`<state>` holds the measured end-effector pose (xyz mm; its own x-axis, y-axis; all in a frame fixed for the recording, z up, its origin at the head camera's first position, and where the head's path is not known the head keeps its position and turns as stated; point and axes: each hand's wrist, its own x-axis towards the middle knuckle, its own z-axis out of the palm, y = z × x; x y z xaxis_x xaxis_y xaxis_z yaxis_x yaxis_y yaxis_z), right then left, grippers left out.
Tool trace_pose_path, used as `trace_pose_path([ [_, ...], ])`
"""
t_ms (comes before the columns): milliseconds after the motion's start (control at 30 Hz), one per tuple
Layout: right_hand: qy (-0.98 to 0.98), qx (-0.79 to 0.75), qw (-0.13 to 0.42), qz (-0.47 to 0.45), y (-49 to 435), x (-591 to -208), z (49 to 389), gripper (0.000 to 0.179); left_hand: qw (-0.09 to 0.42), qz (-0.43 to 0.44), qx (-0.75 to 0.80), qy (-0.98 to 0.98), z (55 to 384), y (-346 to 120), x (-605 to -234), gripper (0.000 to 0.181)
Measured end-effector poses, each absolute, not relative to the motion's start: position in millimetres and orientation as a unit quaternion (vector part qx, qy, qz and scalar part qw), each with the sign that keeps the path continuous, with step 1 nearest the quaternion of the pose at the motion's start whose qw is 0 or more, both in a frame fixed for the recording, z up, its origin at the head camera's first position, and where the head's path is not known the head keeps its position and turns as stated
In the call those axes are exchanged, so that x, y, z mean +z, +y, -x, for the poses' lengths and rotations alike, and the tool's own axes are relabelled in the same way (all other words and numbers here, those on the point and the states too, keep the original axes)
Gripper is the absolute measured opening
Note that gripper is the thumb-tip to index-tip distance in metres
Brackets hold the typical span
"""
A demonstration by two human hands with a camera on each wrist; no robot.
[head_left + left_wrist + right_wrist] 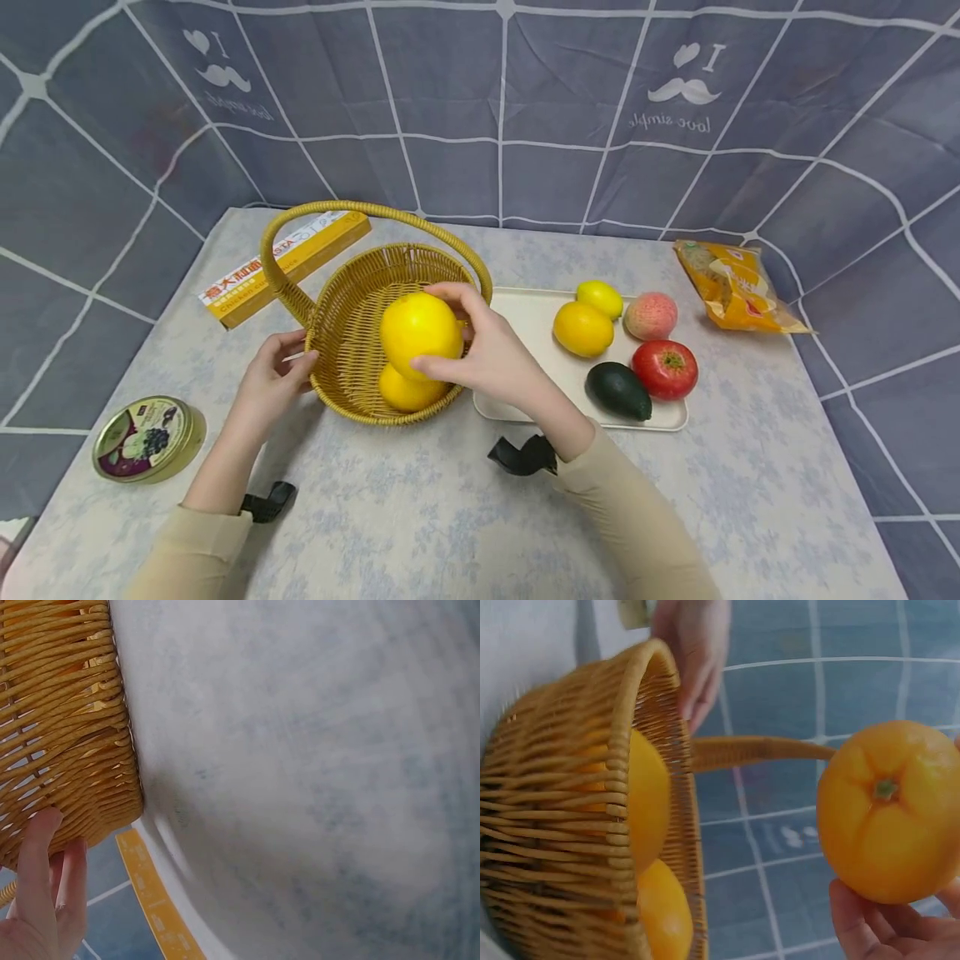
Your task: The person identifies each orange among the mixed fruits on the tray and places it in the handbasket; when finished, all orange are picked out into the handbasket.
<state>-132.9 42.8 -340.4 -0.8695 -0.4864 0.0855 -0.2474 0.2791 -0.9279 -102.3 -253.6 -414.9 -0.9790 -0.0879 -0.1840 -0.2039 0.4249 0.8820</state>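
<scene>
A wicker basket (pixel 352 342) with a tall arched handle stands left of centre in the head view. My left hand (pixel 277 375) holds its left rim; in the left wrist view the fingers (pixel 37 862) lie against the woven outer wall. Above the basket's opening, my right hand (pixel 487 350) grips a large orange (pixel 420 329) between thumb and fingers. Its stem end faces the right wrist camera. Inside the basket lies a yellow-orange fruit (pixel 408 393), partly covered by the held orange; a second one (pixel 664 911) shows in the right wrist view.
Right of the basket, a cream tray (pixel 525 333) holds two lemons (pixel 583 328), a peach (pixel 651 316), a red pomegranate-like fruit (pixel 665 369) and an avocado (pixel 618 390). An orange snack bag (pixel 738 287) lies far right. A pasta box (pixel 285 267) sits behind the basket, a round tin (pixel 148 439) at left.
</scene>
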Motion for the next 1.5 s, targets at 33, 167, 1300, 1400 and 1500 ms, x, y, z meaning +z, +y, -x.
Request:
trace_pose_path([
  [33,0.801,-0.541,0.111,0.231,35,-340,139,0.072,0.056,0.088,0.528,0.843,102,-253,-415,0.056],
  [167,0.839,-0.475,0.128,0.232,4,-339,167,0.075,0.057,0.09,0.521,0.847,104,-252,-415,0.056],
  [1300,0.905,-0.198,0.281,0.25,-74,-358,243,0.063,0.055,0.092,0.523,0.846,101,-250,-414,0.054],
  [1400,0.902,-0.218,0.264,0.261,-71,-350,239,0.061,0.055,0.096,0.529,0.841,100,-252,-414,0.054],
  [1500,0.891,-0.268,0.214,0.297,-60,-339,230,0.057,0.059,0.098,0.533,0.838,101,-251,-414,0.055],
])
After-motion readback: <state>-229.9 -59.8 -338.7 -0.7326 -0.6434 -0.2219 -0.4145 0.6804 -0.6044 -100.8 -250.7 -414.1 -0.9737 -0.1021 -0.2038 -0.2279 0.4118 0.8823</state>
